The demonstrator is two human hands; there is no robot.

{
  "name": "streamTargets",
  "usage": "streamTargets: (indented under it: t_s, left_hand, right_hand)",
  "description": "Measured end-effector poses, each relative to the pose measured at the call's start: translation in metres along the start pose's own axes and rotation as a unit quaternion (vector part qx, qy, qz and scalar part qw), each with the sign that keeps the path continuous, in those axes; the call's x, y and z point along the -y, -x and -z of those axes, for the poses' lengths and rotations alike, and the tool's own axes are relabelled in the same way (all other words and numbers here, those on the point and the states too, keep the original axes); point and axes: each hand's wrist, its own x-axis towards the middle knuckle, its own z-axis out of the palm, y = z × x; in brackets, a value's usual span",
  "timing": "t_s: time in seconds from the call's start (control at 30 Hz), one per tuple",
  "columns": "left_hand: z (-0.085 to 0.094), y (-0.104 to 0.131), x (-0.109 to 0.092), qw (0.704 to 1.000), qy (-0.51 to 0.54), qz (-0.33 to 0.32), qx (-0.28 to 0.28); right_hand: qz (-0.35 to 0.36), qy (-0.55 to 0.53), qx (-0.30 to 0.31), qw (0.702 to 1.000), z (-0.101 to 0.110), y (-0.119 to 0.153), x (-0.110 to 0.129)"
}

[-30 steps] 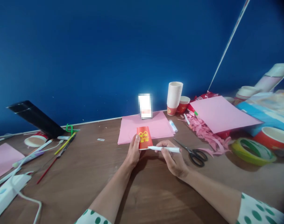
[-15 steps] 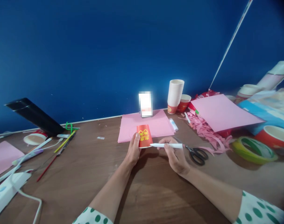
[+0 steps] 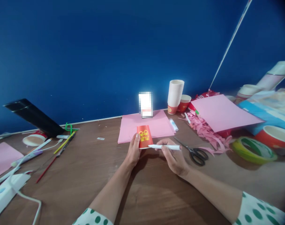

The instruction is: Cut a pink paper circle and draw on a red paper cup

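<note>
A red paper cup (image 3: 145, 137) with yellow characters is gripped in my left hand (image 3: 133, 150), thumb along its left side. Its rim side faces me, and the inside is hidden. My right hand (image 3: 174, 159) pinches a white marker pen (image 3: 167, 147) that lies almost level. The pen's tip points left and meets the cup's lower edge; whether it touches I cannot tell. Just beyond the cup lies a stack of pink paper (image 3: 128, 128). Black-handled scissors (image 3: 197, 155) rest to the right of my right hand.
A glue stick (image 3: 173, 125) lies by the pink stack. Stacked paper cups (image 3: 176, 96) stand behind it. Pink paper strips (image 3: 205, 129), a pink sheet (image 3: 227, 112) and yellow-green tape (image 3: 253, 151) are on the right. Brushes (image 3: 55, 161), a power strip (image 3: 10, 190) and a black object (image 3: 34, 117) are left.
My right hand and the marker pen have shifted slightly left along the cup's lower edge. More of the scissors' blades shows now. My left hand and the cup have stayed nearly still.
</note>
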Motion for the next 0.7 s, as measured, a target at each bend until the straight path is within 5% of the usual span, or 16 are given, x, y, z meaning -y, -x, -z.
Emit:
streamTargets:
  t_s: [0.7]
  left_hand:
    - [-0.0043, 0.0040, -0.0070, 0.998, 0.045, -0.001, 0.047]
  right_hand:
    - [0.004, -0.048, -0.039, 0.998, -0.0032, 0.0010, -0.0025]
